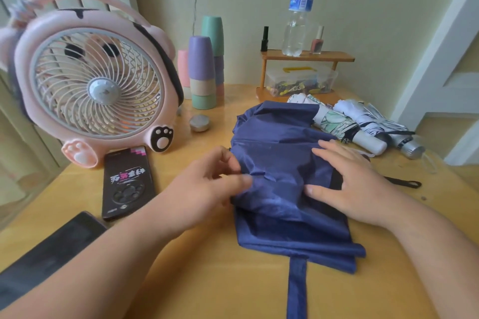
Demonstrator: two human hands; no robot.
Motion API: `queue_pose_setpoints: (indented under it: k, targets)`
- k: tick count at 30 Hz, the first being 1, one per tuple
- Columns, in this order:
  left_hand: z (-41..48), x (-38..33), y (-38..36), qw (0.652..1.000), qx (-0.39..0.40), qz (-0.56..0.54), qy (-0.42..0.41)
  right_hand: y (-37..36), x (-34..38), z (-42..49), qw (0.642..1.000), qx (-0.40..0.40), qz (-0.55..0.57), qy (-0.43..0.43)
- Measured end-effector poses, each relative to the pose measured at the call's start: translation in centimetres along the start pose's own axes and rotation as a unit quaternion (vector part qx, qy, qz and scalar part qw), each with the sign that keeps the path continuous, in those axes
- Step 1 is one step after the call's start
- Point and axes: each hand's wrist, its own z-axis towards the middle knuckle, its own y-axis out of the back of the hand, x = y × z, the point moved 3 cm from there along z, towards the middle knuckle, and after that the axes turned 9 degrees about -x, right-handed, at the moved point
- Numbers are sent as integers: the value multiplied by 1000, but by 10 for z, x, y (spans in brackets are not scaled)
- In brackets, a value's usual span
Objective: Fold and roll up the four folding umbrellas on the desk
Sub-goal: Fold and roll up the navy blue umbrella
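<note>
- Head view: the navy umbrella (282, 163) is lying mid-desk (207, 280), long axis running away from the person, strap (296, 287) trailing toward the near edge.
- It's sitting between and under both hands.
- Left hand (207, 189) is pinching a fold of navy fabric at the left edge, fingers nearly closed.
- Right hand (352, 179) is pressing flat on the canopy, fingers spread wide.
- Two rolled umbrellas (363, 124) are lying just beyond, at right.

Navy umbrella (280, 163) lying collapsed at desk (207, 280) centre, fabric loose and creased, closing strap (296, 290) trailing toward near edge. Leaf-print umbrella (334, 122) and white umbrella (373, 122) lying rolled side by side behind it, handles pointing right.
</note>
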Motion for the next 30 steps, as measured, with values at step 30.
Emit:
queue_pose_setpoints:
  k: [30]
  targets:
    - [-2, 1, -8, 1000, 3, -28, -9, 44, 15, -47, 895, 50, 423, -133]
